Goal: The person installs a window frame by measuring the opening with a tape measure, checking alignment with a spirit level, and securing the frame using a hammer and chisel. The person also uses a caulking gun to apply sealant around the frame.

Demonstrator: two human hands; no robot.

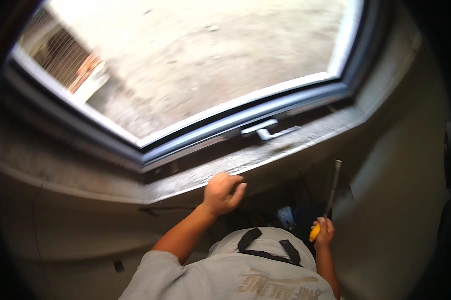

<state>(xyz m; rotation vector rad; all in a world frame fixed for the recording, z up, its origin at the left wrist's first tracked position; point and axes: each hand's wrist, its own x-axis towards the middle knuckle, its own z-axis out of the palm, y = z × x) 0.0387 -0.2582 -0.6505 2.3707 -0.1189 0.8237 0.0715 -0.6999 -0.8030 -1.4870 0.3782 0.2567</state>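
Note:
My left hand (223, 194) is at the inner edge of the window sill (210, 176), its fingers curled in and its thumb bent beside them. I see nothing held in it. Lower on the right, my right hand (325, 231) is closed around a long thin tool with a yellow handle (314, 233). The tool's slim metal shaft (333, 187) points up and away, its small tip below the sill; its exact kind is not clear. A white L-shaped window handle (266, 133) shows at the bottom of the frame, beyond both hands.
The grey window frame (245, 114) spans the view ahead, with pale ground outside and a mesh panel (65, 55) at the upper left. Beige wall (80, 235) lies below the sill. Near my waist is a small bluish object (286, 218), partly in shadow.

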